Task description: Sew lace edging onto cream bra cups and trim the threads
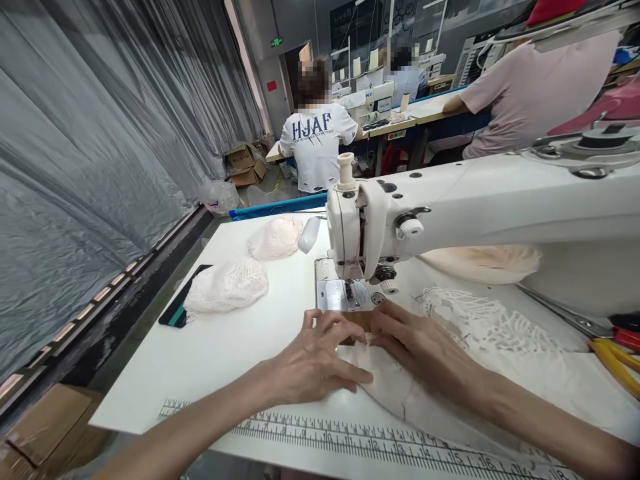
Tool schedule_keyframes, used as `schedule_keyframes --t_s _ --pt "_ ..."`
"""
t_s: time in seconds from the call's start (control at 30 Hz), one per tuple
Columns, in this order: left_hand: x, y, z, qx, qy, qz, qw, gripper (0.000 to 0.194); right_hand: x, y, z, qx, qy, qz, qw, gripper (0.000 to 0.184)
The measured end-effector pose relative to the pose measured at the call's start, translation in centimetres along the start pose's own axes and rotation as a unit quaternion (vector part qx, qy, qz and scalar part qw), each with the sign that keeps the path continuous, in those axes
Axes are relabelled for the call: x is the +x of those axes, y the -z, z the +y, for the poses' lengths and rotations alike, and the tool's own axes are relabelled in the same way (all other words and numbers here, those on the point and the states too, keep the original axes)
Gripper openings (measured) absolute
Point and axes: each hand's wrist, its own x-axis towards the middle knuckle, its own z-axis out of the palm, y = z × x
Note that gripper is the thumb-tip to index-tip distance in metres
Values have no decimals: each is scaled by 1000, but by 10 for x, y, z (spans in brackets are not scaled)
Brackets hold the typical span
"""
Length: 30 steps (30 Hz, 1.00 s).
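- The right hand point(425, 347) pinched the edge of the white fabric point(387, 380), its fingertips hidden in the folds.
- The left hand point(313, 360) pressed on the fabric with spread fingers, likely to steady it; whether it also pinched could not be told.
- The fabric lay on the desk point(265, 360), near side of the sewing machine point(475, 200), presumably for close control.
- The right forearm covered some fabric; a padded cup point(227, 287) partly hid a dark object point(173, 313), far left.

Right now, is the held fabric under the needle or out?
Out: the needle plate is bare; left hand and right hand hold fabric in front.
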Motion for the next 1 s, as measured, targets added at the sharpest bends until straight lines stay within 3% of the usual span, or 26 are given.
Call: schedule_keyframes --t_s 0.2,0.47,0.7,1.0 --pt "-4 4 0 46 -3 -19 999 19 -3 -1 -1 15 40 -20 999 21" --pt "-9 -1 -3 70 -2 -24 997 21 0 5 -6 39 5 -33 999 15" --pt "-11 -4 -7 57 12 -26 998 21 9 -6 -2 8 -43 -32 999 18" --pt "-11 -2 -7 58 4 -25 998 24 25 0 -1 -67 -28 -80 994 16"
